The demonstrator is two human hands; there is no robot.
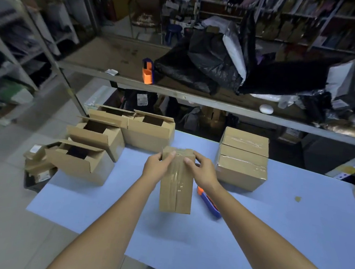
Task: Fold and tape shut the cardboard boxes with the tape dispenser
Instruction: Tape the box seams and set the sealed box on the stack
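Two hands [182,167], taped box [175,190] gripped between

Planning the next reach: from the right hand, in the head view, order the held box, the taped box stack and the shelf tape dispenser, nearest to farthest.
1. held box: gripped by the right hand, at its left side.
2. taped box stack: just to the hand's right.
3. shelf tape dispenser: far back, to the left.

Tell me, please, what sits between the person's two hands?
In the head view, a taped cardboard box, held at its upper end by the left hand and right hand.
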